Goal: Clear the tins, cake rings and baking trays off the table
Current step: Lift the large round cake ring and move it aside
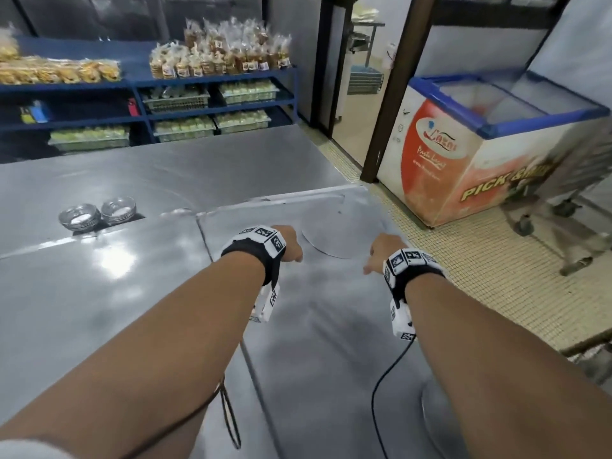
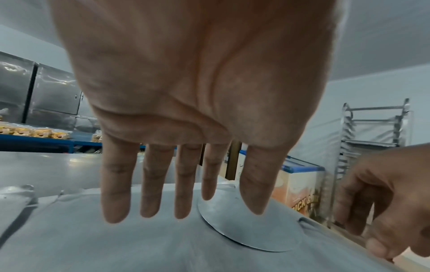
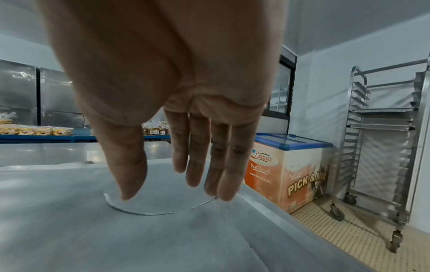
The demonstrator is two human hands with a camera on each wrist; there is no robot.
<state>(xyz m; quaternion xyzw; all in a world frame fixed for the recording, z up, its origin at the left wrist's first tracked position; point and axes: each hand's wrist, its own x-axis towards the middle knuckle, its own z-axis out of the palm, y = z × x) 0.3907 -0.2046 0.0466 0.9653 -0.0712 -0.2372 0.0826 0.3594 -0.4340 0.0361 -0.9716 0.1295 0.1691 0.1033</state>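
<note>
On table (image 1: 139, 180), right side: flat metal disc (image 1: 334, 235). Left hand (image 1: 288, 243) and right hand (image 1: 385, 250) above it, fingers straight, holding nothing. Far left: stacked tins (image 1: 97, 213).

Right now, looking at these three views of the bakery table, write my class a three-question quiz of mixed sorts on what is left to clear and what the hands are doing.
1. True or false: the left hand grips the flat round metal disc.
2. Which stands beyond the steel table's right edge? A) a blue-lidded chest freezer B) a sink C) an oven
3. Fill in: the small shiny stacked tins stand in ___ stacks.

Key:
1. False; both it and the right hand are open above the disc, holding nothing.
2. A
3. two
</note>
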